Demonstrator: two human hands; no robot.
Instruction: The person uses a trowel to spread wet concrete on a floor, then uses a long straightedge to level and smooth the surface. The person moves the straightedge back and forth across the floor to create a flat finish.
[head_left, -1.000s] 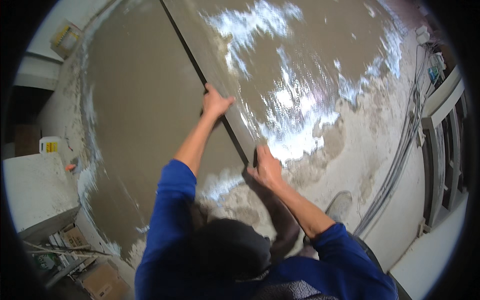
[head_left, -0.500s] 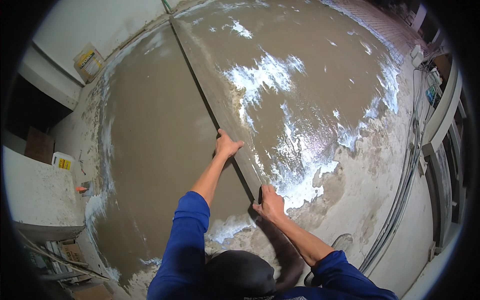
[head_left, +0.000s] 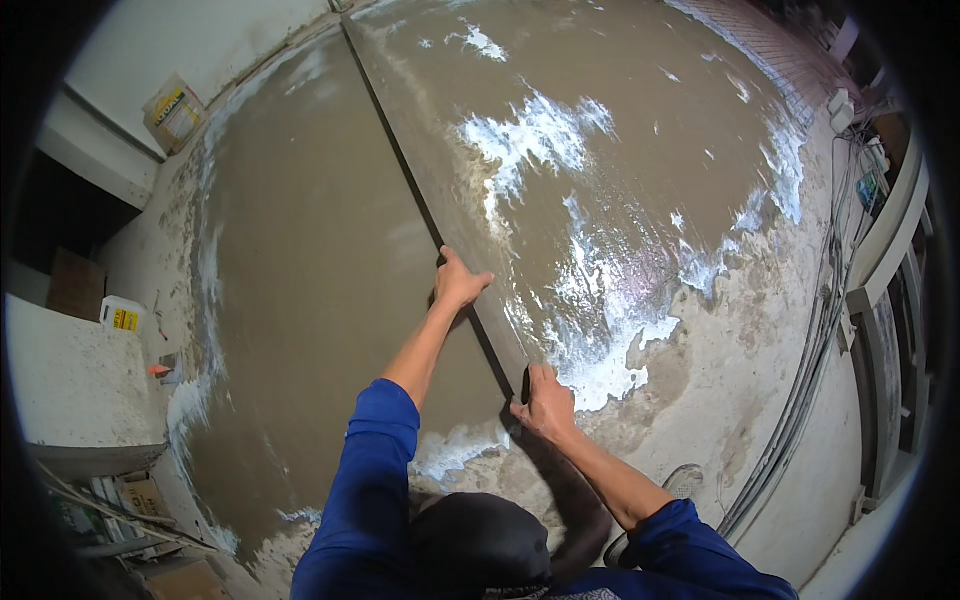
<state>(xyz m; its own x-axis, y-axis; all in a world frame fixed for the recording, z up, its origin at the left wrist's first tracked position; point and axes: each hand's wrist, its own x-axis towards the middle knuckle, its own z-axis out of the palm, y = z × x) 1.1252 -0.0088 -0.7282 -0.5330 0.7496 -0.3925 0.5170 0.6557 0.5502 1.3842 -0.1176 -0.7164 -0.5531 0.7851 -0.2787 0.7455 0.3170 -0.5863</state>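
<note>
A long, straight screed board (head_left: 497, 338) lies on wet grey-brown cement (head_left: 310, 260), running from near my body to the far wall. My left hand (head_left: 459, 280) grips it partway along, thumb across the top and fingers at its dark left edge. At the near end my right hand (head_left: 548, 405) is closed round the board, its fingers partly hidden. Left of the board the cement looks smooth and even. To the right, whitish wet patches (head_left: 540, 140) and a shiny, streaked area show.
Cables (head_left: 800, 400) run along the floor at the right, beside grey frames (head_left: 880, 385). At the left are a bag (head_left: 175, 115) against the wall, a white jug (head_left: 123, 313) and an orange-handled tool (head_left: 162, 370). My shoe (head_left: 685, 482) is on the rough floor.
Both hands and the board's near end have shifted slightly right and away from me. My grip on the board looks the same, and the view has tilted a little.
</note>
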